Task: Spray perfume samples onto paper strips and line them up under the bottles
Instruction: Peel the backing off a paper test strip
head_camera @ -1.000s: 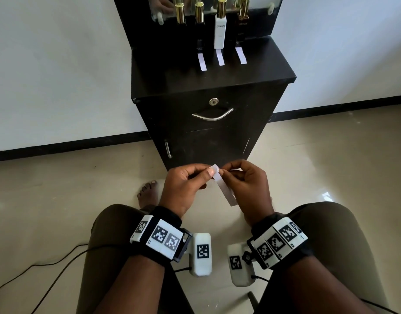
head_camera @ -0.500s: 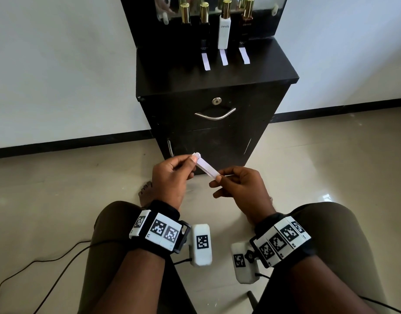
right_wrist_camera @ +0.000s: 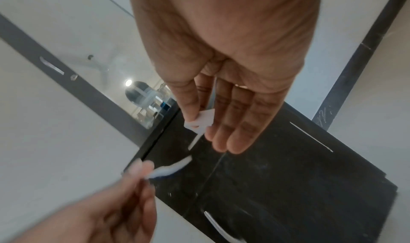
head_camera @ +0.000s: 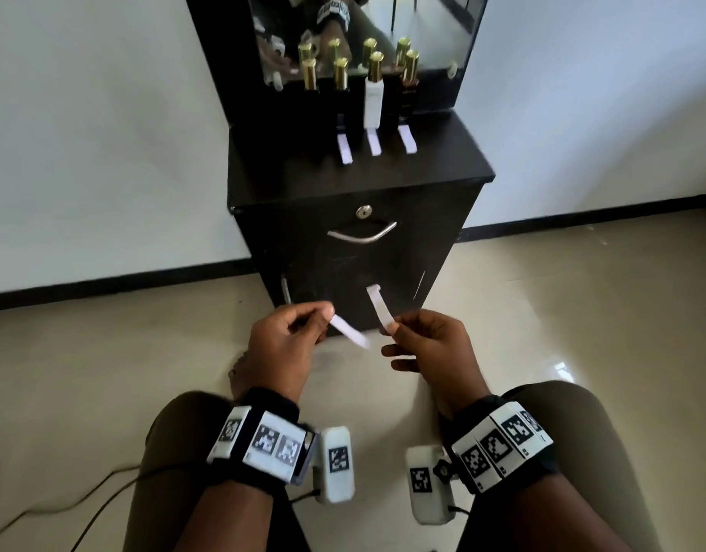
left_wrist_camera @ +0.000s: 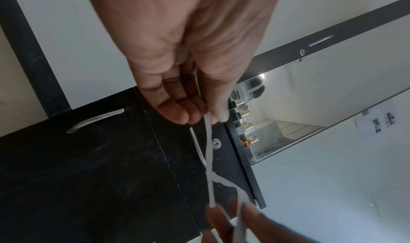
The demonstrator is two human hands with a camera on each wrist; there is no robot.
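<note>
In the head view my left hand pinches one white paper strip that points down and right. My right hand pinches a second strip that stands up, its top end bent. Both hands hover over my knees, in front of the black cabinet. On its top stand several gold-capped perfume bottles: two dark ones at the left, a white one and a dark one at the right. Three strips lie below the right three bottles. The left wrist view shows the left hand's strip edge-on; the right wrist view shows the right hand's strip.
A mirror rises behind the bottles. The cabinet front has a lock and a curved metal drawer handle. A cable runs over the tiled floor at the left. My knees fill the bottom of the head view.
Both hands held the paper together a second ago. Now they have drawn apart, each with its own strip. The left hand has shifted left and the right strip stands upright.
</note>
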